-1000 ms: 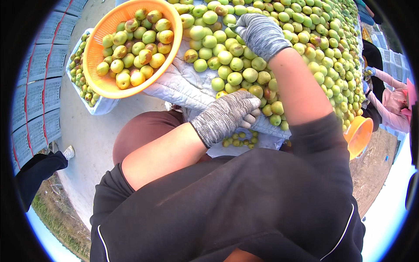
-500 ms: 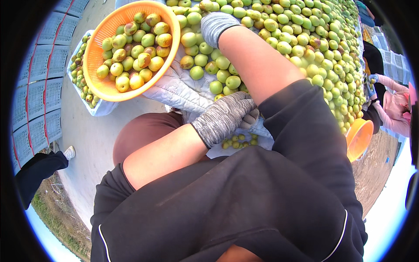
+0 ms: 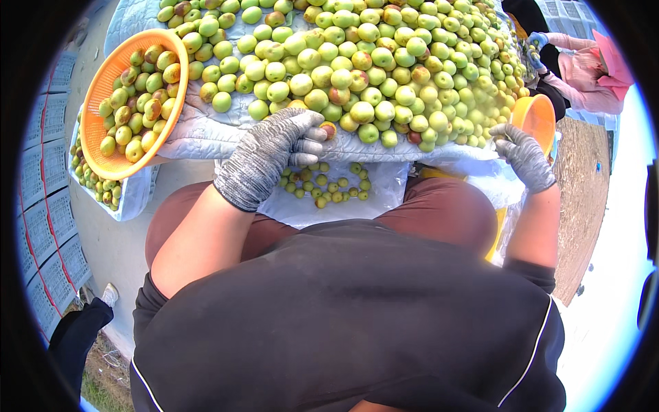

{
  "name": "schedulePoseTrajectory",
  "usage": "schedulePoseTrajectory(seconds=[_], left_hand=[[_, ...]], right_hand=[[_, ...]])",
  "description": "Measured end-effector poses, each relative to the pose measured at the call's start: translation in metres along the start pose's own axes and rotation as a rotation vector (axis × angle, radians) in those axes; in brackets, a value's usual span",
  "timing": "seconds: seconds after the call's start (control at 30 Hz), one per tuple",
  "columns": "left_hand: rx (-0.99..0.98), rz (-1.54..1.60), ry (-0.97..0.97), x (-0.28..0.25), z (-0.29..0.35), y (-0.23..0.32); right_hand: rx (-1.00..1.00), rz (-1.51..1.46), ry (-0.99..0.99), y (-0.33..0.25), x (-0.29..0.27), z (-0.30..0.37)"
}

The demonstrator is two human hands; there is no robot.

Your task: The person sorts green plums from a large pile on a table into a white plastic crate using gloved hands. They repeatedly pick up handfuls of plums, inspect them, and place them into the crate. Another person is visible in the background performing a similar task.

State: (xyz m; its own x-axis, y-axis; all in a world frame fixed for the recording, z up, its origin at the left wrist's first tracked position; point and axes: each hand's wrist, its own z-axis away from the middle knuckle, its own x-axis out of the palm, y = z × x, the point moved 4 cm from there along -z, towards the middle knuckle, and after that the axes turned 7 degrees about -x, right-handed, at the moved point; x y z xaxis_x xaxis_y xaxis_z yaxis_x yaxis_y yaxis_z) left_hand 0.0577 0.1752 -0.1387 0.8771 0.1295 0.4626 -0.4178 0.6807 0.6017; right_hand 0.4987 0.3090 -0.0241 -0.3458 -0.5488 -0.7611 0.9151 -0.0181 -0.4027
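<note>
A heap of green jujubes (image 3: 384, 72), some with brown patches, covers a pale quilted cloth (image 3: 206, 134) in front of me. My left hand (image 3: 271, 154), in a grey knit glove, is over the cloth's near edge with its fingers curled; what they hold, if anything, is hidden. One reddish-brown jujube (image 3: 329, 130) is right at its fingertips. My right hand (image 3: 523, 156), gloved alike, is at the heap's right end beside an orange basket (image 3: 537, 120). Its fingers are bent but apart, and I see nothing between them.
An orange mesh basket (image 3: 180, 89) of jujubes leans at the left, above a white-lined crate (image 3: 134, 202) of more. Jujubes lie on clear plastic (image 3: 384, 182) between my knees. Stacked crates (image 3: 51, 206) line the far left. A person in pink (image 3: 580, 75) works at right.
My right hand has come back from the heap's far left side to its right end. My left hand has moved out from under that arm. The view has shifted, showing the heap farther left.
</note>
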Motion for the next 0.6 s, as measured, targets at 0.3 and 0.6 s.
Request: schedulePoseTrajectory(seconds=[0.3,0.6], left_hand=[[0.558,-0.348,0.625,-0.064,-0.009,0.019],[0.763,-1.319,0.822,-0.008,-0.045,-0.014]], right_hand=[[-0.394,0.375,0.304,-0.057,0.037,-0.011],[-1.06,0.584,0.486,-0.207,0.204,-0.08]])
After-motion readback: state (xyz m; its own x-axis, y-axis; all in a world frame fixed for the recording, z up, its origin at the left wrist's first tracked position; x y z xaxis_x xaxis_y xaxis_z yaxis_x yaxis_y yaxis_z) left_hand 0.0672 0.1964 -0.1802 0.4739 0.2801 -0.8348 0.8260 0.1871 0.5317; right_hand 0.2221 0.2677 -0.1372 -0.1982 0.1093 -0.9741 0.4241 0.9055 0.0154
